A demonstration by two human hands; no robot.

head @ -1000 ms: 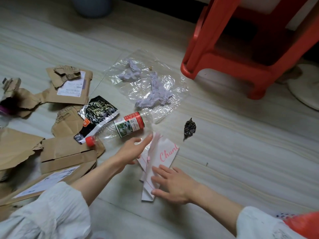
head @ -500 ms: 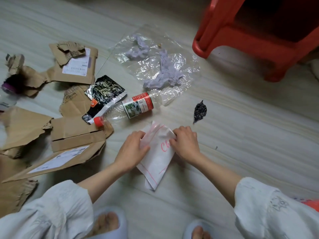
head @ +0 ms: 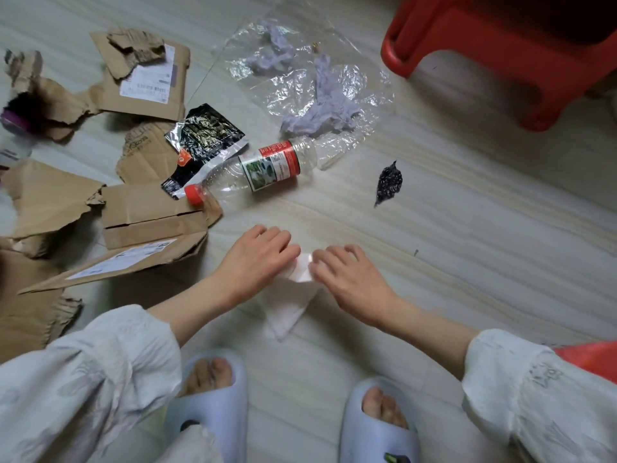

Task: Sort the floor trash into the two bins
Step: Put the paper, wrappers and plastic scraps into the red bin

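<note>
Both my left hand [head: 257, 259] and right hand [head: 347, 279] pinch the white paper [head: 290, 309]; the plastic bottle [head: 253, 175] at 12 o'clock could roll if nudged.

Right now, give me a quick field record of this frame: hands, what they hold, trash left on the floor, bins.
left hand: fingers curled, gripping the white paper bag
right hand: fingers curled, gripping the same bag's top edge
bag state: folded or crumpled between the hands, lower end hanging toward the floor
plastic bottle: lying on its side, red cap on
black foil wrapper: on the cardboard pieces
clear plastic sheet: flat, crumpled tissue on it
small dark scrap: alone on the floor
bins: not clearly in view
</note>
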